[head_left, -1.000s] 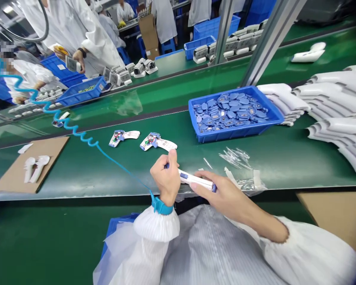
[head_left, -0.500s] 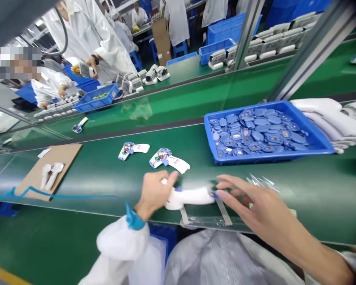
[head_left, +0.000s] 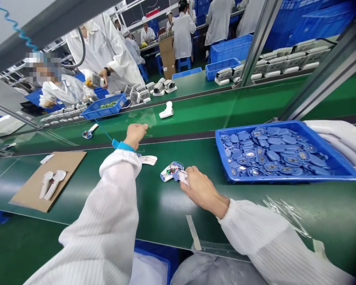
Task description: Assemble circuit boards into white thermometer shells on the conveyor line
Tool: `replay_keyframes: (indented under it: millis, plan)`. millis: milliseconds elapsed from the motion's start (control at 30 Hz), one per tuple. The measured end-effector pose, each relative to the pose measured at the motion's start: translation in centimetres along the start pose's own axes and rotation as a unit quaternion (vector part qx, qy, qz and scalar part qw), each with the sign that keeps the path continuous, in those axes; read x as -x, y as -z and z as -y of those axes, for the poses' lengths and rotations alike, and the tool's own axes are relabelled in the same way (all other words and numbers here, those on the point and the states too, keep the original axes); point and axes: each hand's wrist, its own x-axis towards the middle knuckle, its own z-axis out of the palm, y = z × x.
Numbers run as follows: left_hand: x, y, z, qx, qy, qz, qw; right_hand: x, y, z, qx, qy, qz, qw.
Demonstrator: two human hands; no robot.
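Green assembly belt [head_left: 178, 225] runs across the bench; left of the hands, a cardboard sheet [head_left: 68, 170] carries white plastic shells [head_left: 52, 185]. The left hand [head_left: 135, 135] reaches far, loosely curled, its grip unclear, just above a white paper strip [head_left: 148, 160]. The right hand [head_left: 202, 190] pinches a wired circuit board assembly [head_left: 173, 172], with a blue tray [head_left: 284, 179] of blue parts [head_left: 273, 156] to its right

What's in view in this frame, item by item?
Tray: one, blue, right on the green belt, full of blue parts.
Cardboard sheet: one, brown, left on the belt.
White casing pieces: two, white, on the cardboard.
Circuit assembly: one, mixed colours, mid-belt.
Co-workers: several, white coats, beyond the belt.
Wrist strap: one, blue, on the left wrist.
Left hand: one, bare, raised over the belt.
Right hand: one, bare, touching the assembly.
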Motion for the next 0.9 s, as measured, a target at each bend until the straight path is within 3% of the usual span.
replay_keyframes:
  millis: [133,200,233,300,400,500,633,700,800,900]
  plan:
    - [6.6,-0.2,1.5,0.021,-0.024,0.193,0.981,2.4,2.0,-1.8,-0.022,-0.002,0.004,1.0]
    - [11.0,-0.9,2.2,0.053,-0.038,0.305,0.95,4.1,2.6,-3.0,-0.054,0.012,-0.014,0.998]
    - [13.3,-1.4,2.5,0.079,-0.041,0.382,0.92,5.0,2.9,-3.7,-0.084,0.025,-0.027,0.996]
    - [17.7,-2.9,3.3,0.12,-0.044,0.442,0.888,6.7,3.3,-5.2,-0.168,0.05,-0.043,0.984]
    - [23.0,-5.2,4.1,0.156,-0.039,0.412,0.897,9.2,3.9,-7.1,-0.259,0.051,-0.064,0.962]
    - [26.5,-6.7,3.9,0.122,-0.053,0.388,0.912,11.2,4.6,-7.7,-0.214,0.053,-0.115,0.969]
    - [28.7,-7.4,3.1,0.023,-0.126,0.351,0.927,13.4,6.3,-7.1,-0.077,0.086,-0.205,0.972]
    - [28.9,-7.6,3.0,-0.005,-0.135,0.323,0.937,14.2,7.0,-7.9,-0.042,0.071,-0.247,0.966]
    - [28.6,-8.2,3.3,0.046,-0.055,0.32,0.945,14.9,6.5,-11.6,0.032,0.006,-0.278,0.96]
    - [28.0,-8.6,3.5,0.141,0.054,0.352,0.924,15.1,4.6,-15.8,0.154,-0.027,-0.281,0.947]
